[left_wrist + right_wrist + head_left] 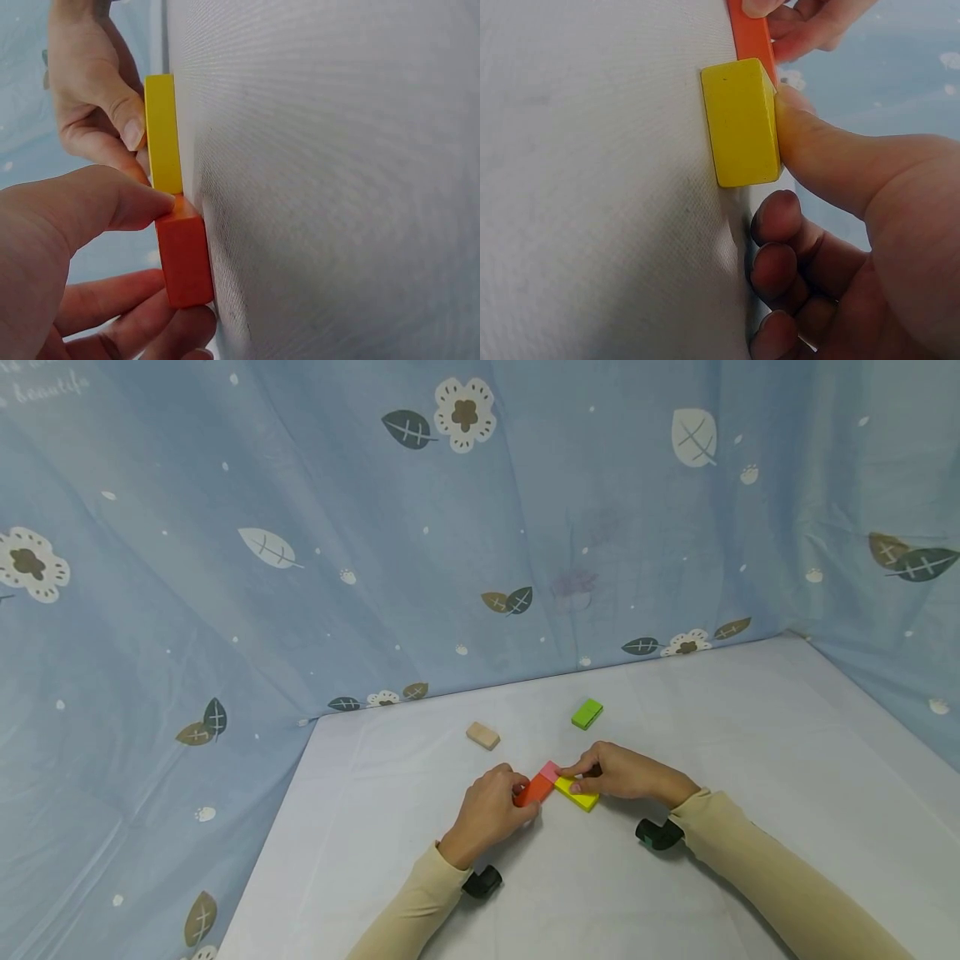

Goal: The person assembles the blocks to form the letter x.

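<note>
- Looks like the butting-up step: orange block [536, 790] left of the pink block [551, 771], yellow block [581, 795] right of it
- Left hand's [489, 810] fingers are curled round orange; right hand [630, 772] has thumb on yellow, index by pink, can't tell if it's gripping
- Next probably needs a gentle squaring-up
- Beyond pink: plain block [483, 736] leftish, green block [587, 713] rightish
- White-covered bench [375, 860], blue leafy curtain [375, 568] behind pink

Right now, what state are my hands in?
Left hand: holding the orange rectangular block.
Right hand: touching the yellow rectangular block; grip can't be told.
</note>
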Demonstrator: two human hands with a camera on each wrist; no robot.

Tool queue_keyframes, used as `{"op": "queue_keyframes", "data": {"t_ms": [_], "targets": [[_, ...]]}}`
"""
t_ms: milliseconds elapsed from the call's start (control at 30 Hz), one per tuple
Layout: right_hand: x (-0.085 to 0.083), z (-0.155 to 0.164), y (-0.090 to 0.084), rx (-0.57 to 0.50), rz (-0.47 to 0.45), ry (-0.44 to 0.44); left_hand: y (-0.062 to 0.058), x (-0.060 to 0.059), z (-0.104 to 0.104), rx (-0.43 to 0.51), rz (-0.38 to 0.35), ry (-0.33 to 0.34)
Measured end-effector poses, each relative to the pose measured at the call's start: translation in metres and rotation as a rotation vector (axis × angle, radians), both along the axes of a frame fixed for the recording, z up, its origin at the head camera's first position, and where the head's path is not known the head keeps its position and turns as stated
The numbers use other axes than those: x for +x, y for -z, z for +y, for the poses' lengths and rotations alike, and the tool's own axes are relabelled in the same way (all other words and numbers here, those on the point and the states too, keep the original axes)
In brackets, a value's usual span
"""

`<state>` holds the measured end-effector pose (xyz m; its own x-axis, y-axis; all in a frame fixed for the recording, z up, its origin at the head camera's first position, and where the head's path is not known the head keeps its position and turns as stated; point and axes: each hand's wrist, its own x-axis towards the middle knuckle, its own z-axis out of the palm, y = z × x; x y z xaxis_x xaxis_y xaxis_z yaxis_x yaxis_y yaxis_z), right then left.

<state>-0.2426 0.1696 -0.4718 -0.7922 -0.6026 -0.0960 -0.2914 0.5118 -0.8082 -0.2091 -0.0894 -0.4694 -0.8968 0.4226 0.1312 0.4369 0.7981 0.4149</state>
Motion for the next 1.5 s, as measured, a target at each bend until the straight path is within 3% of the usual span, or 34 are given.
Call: {"op": "queue_keyframes", "data": {"t_ms": [1500], "targets": [[0.0004, 0.0005, 0.0004, -0.004, -0.011, -0.005, -0.0036, 0.0015, 0.0012, -0.020, -0.029, 0.001]]}}
